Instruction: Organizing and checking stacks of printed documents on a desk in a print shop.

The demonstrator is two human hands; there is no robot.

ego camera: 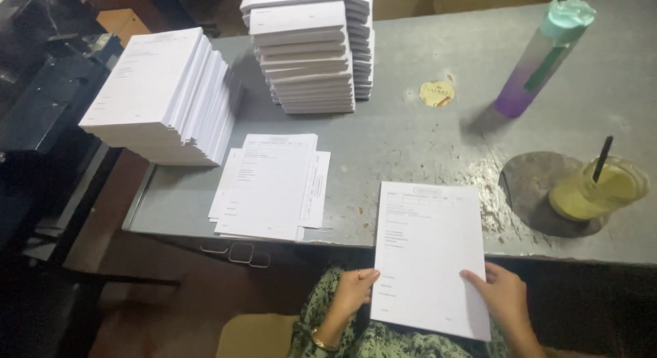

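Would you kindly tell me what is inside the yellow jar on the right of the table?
A dark, thin handle rises out of the yellow jar, leaning right. Its lower end is hidden by the jar's wall, so the tool's kind stays unclear. The jar stands on a dark round patch.

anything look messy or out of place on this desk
A few things. The small pile of printed sheets near the front edge is fanned out unevenly. The tall stack at the left leans, jutting past the table's corner. The tabletop's paint is chipped and scuffed beside the yellow cup. Nothing is spilled.
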